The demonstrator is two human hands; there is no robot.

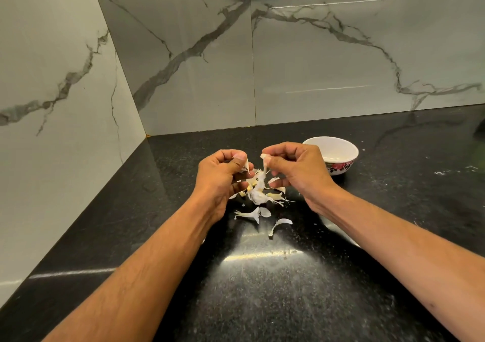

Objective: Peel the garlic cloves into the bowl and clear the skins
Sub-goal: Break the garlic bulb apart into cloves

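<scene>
Pinching a strip of papery skin (263, 167), the right hand (296, 173) pulls against the left hand (223, 179), whose fingers grip the garlic clove (253, 181) low over the skin pile (258, 205) so scraps drop onto the table (275, 289), the bowl (331, 155) waiting just beyond.

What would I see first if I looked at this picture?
First, two hands in the middle, above the black countertop: the left hand and right hand pinch and pull a papery garlic skin. Under them lies a little heap of white garlic skins. Behind the right hand stands a white bowl with red flowers painted on it.
</scene>
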